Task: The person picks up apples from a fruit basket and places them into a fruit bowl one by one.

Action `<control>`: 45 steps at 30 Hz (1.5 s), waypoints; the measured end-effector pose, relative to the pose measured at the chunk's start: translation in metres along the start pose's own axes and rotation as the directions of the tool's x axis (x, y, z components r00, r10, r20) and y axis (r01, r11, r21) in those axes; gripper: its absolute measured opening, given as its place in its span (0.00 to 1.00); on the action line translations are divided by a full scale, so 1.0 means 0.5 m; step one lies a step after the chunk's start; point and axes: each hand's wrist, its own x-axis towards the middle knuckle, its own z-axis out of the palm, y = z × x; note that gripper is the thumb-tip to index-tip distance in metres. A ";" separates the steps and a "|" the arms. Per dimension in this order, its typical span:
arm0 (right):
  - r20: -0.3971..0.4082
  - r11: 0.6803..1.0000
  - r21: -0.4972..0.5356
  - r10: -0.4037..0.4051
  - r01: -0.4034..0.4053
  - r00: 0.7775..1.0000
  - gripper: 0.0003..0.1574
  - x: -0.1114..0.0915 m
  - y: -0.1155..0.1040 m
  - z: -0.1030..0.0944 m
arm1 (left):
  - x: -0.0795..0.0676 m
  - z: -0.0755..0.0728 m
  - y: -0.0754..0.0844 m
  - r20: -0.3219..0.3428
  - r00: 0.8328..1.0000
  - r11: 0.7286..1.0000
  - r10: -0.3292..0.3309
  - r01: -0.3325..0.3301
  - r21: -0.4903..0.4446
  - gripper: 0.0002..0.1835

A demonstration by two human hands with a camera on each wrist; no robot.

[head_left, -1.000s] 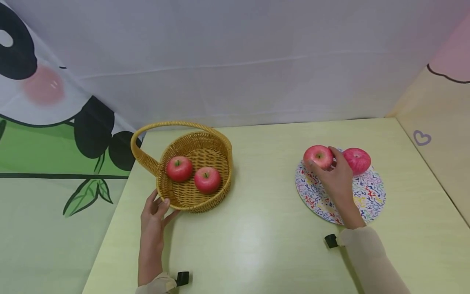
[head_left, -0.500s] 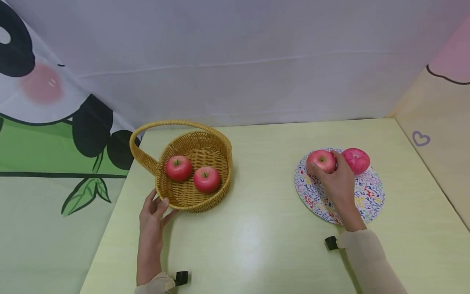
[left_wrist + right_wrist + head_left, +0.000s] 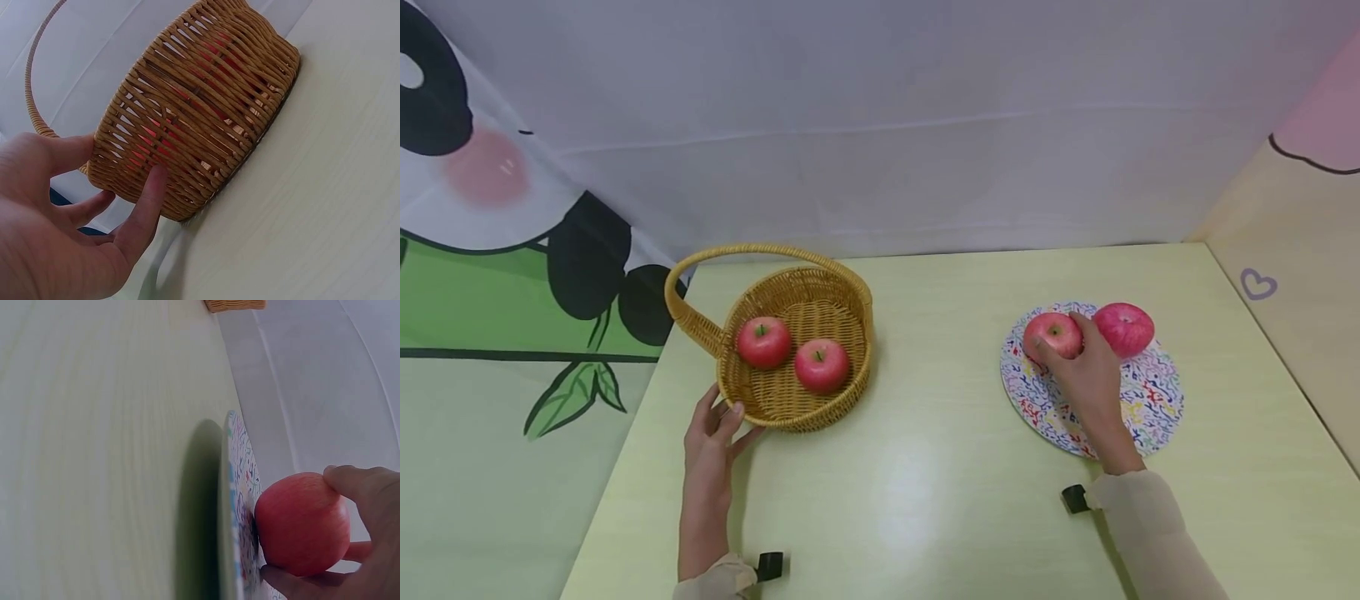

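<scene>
A wicker basket (image 3: 797,412) with a tall arched handle stands at the left of the table. Inside it sit two red apples, one on the left (image 3: 764,342) and one on the right (image 3: 822,367). My left hand (image 3: 709,450) touches the basket's near left rim and side with its fingertips, its fingers fairly straight, as the left wrist view (image 3: 69,219) shows. At the right, my right hand (image 3: 1088,375) grips a red apple (image 3: 302,524) between thumb and fingers, against the patterned round plate (image 3: 1153,408). Another red apple (image 3: 1124,330) lies on that plate behind the hand.
The pale wooden table (image 3: 917,467) extends between basket and plate. A white cloth backdrop (image 3: 895,167) rises along its rear edge. Printed panels flank it at left (image 3: 467,467) and right (image 3: 1300,333).
My right hand has brought its apple down and toward me over the plate. The left hand stays at the basket, and the other apples keep their places.
</scene>
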 end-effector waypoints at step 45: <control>-0.023 1.000 0.013 0.010 -0.010 1.000 0.52 -0.004 -0.034 -0.007 | -0.001 -0.001 -0.003 -0.006 1.000 1.000 0.023 -0.023 -0.016 0.35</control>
